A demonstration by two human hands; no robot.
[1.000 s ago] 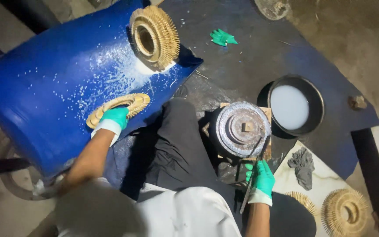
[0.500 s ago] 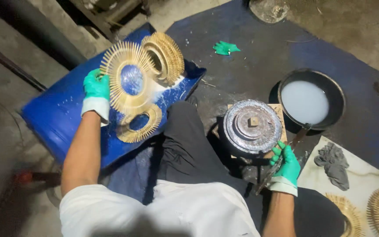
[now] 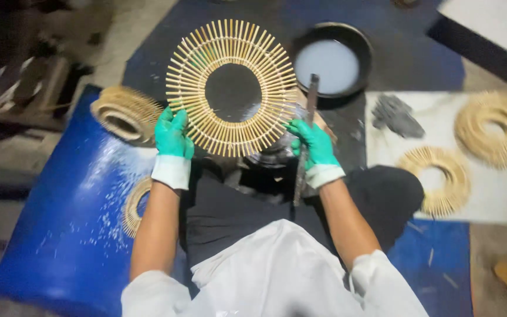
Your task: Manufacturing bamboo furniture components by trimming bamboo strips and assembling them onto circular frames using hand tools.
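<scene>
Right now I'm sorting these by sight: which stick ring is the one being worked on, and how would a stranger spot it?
Start at the dark bowl of pale liquid. Just left of it, both green-gloved hands, left hand and right hand, hold up a flat sunburst ring. Unlike the other rings, it is lifted.

A floor-level craft workshop: stick rings [image 3: 491, 126] stacked on a white sheet [image 3: 500, 199], a bowl of white liquid [image 3: 331, 61] (perhaps glue), a blue tarp [image 3: 71, 235].

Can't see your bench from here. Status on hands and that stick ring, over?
Left hand and right hand grip stick ring by its edges; right also holds metal blade. Ring upright above round metal block. Nothing blocking.
</scene>
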